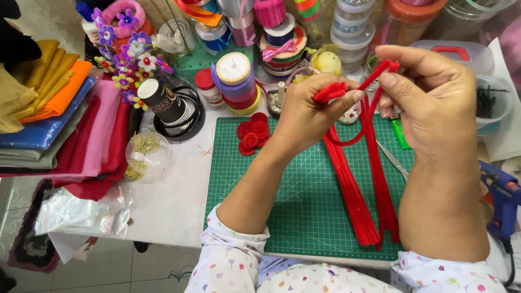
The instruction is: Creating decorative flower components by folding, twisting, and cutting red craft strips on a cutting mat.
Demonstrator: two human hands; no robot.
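Note:
My left hand (306,111) pinches the folded end of a red pipe cleaner (347,87) above a green cutting mat (304,211). My right hand (431,89) grips the same pipe cleaner higher up, near its other bend, and a loop hangs down between the two hands. Below them, a bundle of red pipe cleaners (355,198) lies lengthwise on the mat. A cluster of small red felt rosettes (253,133) sits at the mat's top left corner.
Folded fabrics (49,108) are stacked at left, beside a clear ball of gold beads (142,152) and a dark tube (163,100). Ribbon spools and jars (282,38) crowd the back. A blue glue gun (502,201) lies at right, scissors (393,160) and a green lighter (400,133) near my right wrist.

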